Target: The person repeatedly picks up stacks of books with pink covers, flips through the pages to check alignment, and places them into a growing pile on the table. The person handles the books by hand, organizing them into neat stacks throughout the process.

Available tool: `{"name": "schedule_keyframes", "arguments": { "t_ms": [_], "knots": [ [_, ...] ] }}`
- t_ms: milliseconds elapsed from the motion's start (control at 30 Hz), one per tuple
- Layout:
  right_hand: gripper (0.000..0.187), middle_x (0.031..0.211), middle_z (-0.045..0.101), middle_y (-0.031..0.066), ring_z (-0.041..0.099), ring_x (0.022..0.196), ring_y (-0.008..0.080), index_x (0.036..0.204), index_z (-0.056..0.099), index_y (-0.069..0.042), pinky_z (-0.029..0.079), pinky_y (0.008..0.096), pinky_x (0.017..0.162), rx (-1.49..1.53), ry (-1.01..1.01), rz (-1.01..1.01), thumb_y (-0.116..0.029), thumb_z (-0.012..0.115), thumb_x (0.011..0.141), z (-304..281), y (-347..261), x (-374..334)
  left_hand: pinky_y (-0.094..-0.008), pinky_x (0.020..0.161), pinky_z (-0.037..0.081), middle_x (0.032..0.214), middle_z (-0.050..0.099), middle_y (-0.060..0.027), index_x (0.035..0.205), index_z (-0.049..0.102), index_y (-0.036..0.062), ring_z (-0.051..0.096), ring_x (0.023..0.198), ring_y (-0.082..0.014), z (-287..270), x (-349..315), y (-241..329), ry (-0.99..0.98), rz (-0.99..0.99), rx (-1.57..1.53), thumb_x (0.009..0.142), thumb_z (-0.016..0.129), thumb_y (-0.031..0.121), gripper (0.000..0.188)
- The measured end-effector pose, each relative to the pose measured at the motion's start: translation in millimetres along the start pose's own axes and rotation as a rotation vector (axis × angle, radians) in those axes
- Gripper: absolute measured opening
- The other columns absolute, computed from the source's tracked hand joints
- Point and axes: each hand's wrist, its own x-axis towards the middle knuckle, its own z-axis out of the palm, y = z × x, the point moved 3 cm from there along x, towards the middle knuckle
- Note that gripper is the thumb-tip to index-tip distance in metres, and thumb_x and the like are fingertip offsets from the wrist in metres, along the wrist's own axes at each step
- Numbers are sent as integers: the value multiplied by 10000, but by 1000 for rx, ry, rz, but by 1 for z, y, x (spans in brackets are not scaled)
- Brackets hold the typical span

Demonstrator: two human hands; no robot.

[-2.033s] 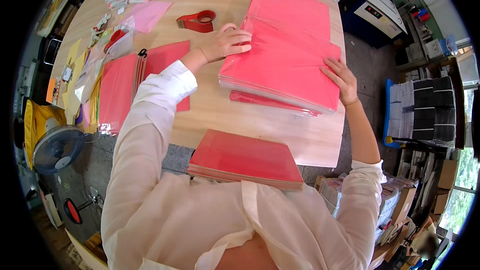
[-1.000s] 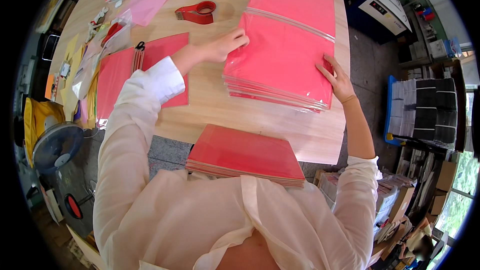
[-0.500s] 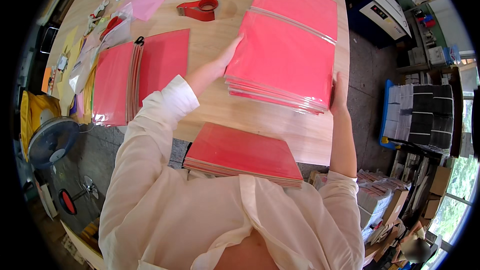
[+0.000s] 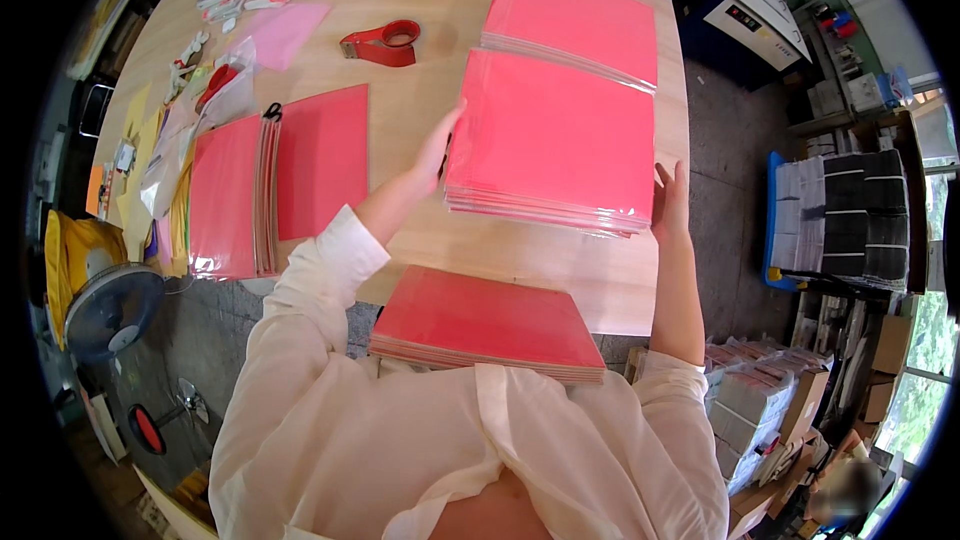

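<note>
A stack of pink-red folders in clear plastic sleeves (image 4: 555,135) lies on the table's right part. My left hand (image 4: 437,148) is at the stack's left edge, its fingers stretched out along the side. At the opposite edge, low on the right, my right hand (image 4: 671,202) is open with its fingers apart, touching or very close to the sleeves. Behind this stack sits a second pile of sleeved pink-red folders (image 4: 575,20). Against my body, at the table's near edge, rests a pile of darker red folders (image 4: 490,318).
On the left lie more red folders (image 4: 325,160) with black-handled scissors (image 4: 272,113) on them. A red tape dispenser (image 4: 385,43) is farther back. Beyond the table's right edge are a dark-and-white machine (image 4: 745,25) and a blue crate (image 4: 776,225). A fan (image 4: 115,310) stands at left.
The near stack's edges look straighter, and its slanted lower sheets are more in line. My right hand's fingers have spread. The whole view has shifted slightly.
</note>
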Motion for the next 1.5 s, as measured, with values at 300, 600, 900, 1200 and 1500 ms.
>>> {"name": "schedule_keyframes", "arguments": {
  "t_ms": [300, 600, 900, 1200, 1500],
  "knots": [
    [786, 1303, 568, 139, 531, 1241, 283, 1378, 467, -21, 424, 453, 1039, 47, -100, 21, -668, 426, 935, 5, 8, -13, -526, 1107, 302, 1525, 309, -125, 1529, 211, 83, 345, 1385, -259, -26, 9, -24, 73, -12, 57, 835, 593, 660, 980],
    [803, 1546, 235, 231, 409, 1321, 487, 1508, 243, -55, 174, 745, 1075, 492, 301, 515, -605, 412, 947, -21, 108, -52, -721, 1089, 158, 1619, 63, -171, 1564, 58, 154, 119, 1472, -421, -30, -39, -56, 306, -606, -372, 816, 518, 751, 1062],
    [644, 1542, 255, 239, 245, 1407, 507, 1495, 255, -21, 224, 774, 1058, 688, -336, 189, -450, 309, 1018, 32, 91, -58, -650, 1088, 322, 1503, 393, -168, 1476, 378, 128, 392, 1367, -398, -3, -27, -60, 61, -473, -576, 975, 300, 588, 685],
    [635, 1503, 353, 197, 367, 1353, 465, 1463, 341, -66, 341, 731, 1016, 638, -242, 149, -495, 354, 995, 38, 79, -57, -624, 1077, 367, 1440, 485, -148, 1433, 434, 114, 468, 1317, -369, -4, -7, -60, 45, -399, -566, 1016, 269, 443, 556],
    [624, 1522, 333, 189, 329, 1381, 449, 1468, 340, -69, 313, 721, 1038, 720, -286, 201, -476, 378, 996, 36, 80, -44, -513, 878, 549, 1029, 651, -83, 1134, 583, 81, 643, 934, -246, -25, 17, -76, -33, -346, -582, 1020, 387, 387, 381]
  ]
}}
